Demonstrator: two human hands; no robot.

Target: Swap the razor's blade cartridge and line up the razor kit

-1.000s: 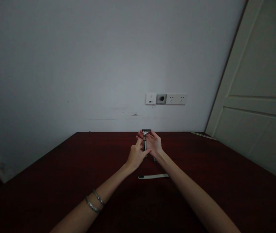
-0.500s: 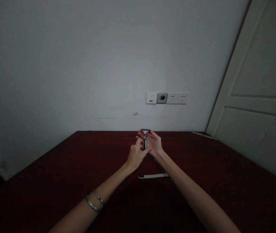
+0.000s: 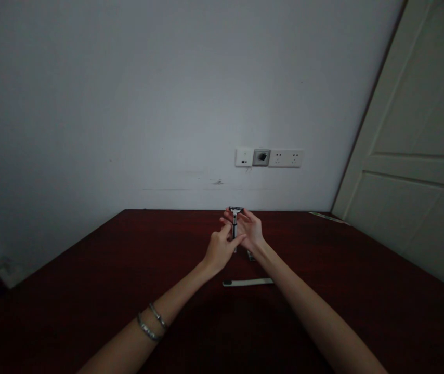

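Observation:
A razor [image 3: 235,228] stands upright with its wide head at the top and its black and silver handle below. My left hand [image 3: 220,248] pinches the handle between thumb and fingers. Behind the razor, my right hand [image 3: 251,229] is open, palm toward me, its fingers stretched out near the head. Whether those fingers touch the razor I cannot tell. Below the hands lies a slim pale strip [image 3: 249,282] with a dark left end, like a toothbrush; its right end is hidden by my right forearm. A small pale object [image 3: 250,256] shows partly beside my right wrist.
The dark red table [image 3: 159,249] runs up to a white wall with sockets [image 3: 284,158] and switch plates. A thin flat strip [image 3: 329,218] lies at the far right edge, near a pale panelled door [image 3: 413,182]. Two bracelets [image 3: 152,323] circle my left forearm.
Both hands and the razor appear slightly further right, along with a small shift of the whole view. More of the small object by my right wrist shows. The grip looks the same.

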